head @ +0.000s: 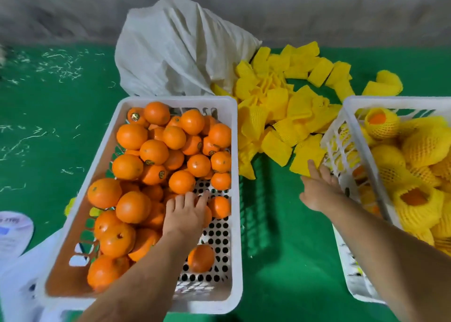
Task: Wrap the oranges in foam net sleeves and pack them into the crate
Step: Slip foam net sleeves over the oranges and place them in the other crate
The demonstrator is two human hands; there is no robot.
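Right hand (319, 190), fingers spread and empty, is stretched toward a foam sleeve (306, 157) lying just beyond its fingertips.

A green-covered bench (280, 248) carries everything. On it stands a white perforated plastic crate of bare oranges (234, 199), taken here as the landmark. Just behind this crate slumps a crumpled white cloth sack (170, 53). To the crate's right and behind lies a loose heap of yellow foam net sleeves (280, 107), touching the sack. Further right stands a second white plastic crate (341, 156) holding sleeved fruit. Thin pale shreds (56, 63) scatter left of the sack.
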